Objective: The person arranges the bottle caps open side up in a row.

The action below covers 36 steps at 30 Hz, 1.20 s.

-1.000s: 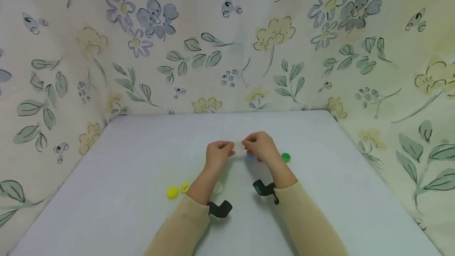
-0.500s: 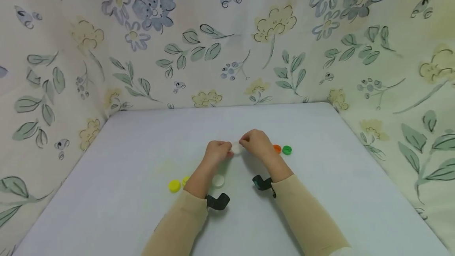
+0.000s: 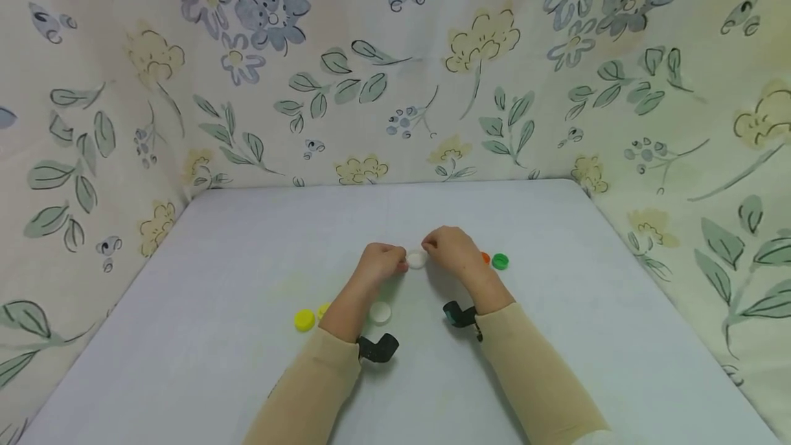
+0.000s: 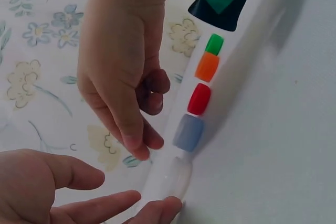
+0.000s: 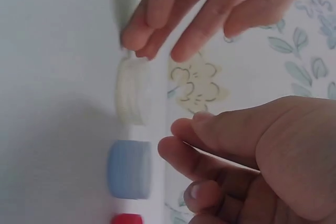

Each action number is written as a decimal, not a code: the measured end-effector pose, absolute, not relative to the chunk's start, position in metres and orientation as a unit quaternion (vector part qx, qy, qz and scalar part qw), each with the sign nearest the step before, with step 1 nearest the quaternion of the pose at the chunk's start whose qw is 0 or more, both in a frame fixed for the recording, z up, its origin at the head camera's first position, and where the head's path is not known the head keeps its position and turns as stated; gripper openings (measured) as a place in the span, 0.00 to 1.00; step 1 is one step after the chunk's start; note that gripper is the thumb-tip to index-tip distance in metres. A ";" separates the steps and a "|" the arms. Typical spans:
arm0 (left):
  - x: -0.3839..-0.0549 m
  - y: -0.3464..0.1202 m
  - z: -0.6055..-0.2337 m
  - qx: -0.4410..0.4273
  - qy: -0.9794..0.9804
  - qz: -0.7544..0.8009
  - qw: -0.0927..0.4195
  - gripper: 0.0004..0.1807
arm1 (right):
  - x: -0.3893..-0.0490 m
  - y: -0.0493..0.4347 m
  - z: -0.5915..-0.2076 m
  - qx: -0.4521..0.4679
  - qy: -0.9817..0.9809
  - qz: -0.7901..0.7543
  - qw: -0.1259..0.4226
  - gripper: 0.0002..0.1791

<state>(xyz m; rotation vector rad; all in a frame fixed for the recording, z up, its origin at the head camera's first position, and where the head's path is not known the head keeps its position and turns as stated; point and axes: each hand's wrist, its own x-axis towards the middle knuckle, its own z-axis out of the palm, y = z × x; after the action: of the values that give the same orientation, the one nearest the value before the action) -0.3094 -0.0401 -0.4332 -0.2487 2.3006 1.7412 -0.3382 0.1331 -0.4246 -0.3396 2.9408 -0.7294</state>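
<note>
A white bottle cap (image 3: 417, 259) lies on the table between the two hands, at the near end of a row of coloured caps in the left wrist view. My left hand (image 3: 382, 261) is beside it; one fingertip touches its edge, while the thumb stands apart. My right hand (image 3: 451, 249) hovers past its other side, thumb and index finger close together with nothing between them. Alongside the white cap sit a blue cap (image 5: 129, 169) and a red cap (image 4: 199, 99), both hidden behind the right hand in the head view. An orange cap (image 4: 207, 66) and a green cap (image 3: 500, 261) continue the row.
Two yellow caps (image 3: 305, 320) lie left of the left forearm, one partly covered by it. Another white cap (image 3: 380, 313) rests between the forearms. A floral curtain (image 3: 395, 88) hangs around the white table (image 3: 247, 253).
Both hands were pinching the white cap; it now lies on the table. The right fingers have come off it and shifted slightly right, and the left hand has loosened.
</note>
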 end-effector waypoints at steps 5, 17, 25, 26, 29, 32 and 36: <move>-0.301 -0.053 -0.416 -0.036 0.793 0.599 0.107 0.21 | -0.323 0.133 -0.411 -0.112 0.944 -0.309 0.025 0.13; -0.268 -0.120 -0.423 0.093 0.838 0.516 0.151 0.14 | -0.277 0.094 -0.424 -0.175 0.851 -0.464 0.172 0.16; -0.269 -0.112 -0.422 0.170 0.869 0.427 0.183 0.11 | -0.266 0.095 -0.423 -0.152 0.880 -0.402 0.201 0.17; -0.269 -0.112 -0.421 0.174 0.871 0.419 0.188 0.10 | -0.265 0.094 -0.424 -0.150 0.885 -0.392 0.201 0.17; -0.270 -0.110 -0.421 0.195 0.878 0.391 0.196 0.12 | -0.264 0.092 -0.426 -0.149 0.894 -0.371 0.201 0.17; -0.270 -0.111 -0.423 0.217 0.886 0.361 0.191 0.15 | -0.263 0.087 -0.430 -0.158 0.902 -0.353 0.191 0.17; -0.268 -0.113 -0.427 0.233 0.897 0.334 0.173 0.16 | -0.263 0.079 -0.436 -0.162 0.910 -0.338 0.179 0.17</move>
<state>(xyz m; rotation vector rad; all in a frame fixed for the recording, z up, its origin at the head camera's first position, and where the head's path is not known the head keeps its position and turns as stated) -0.2683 -0.1131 -0.4266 0.6617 2.5435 0.9465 -0.2627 0.0788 -0.4361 -0.4595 2.5720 -0.9554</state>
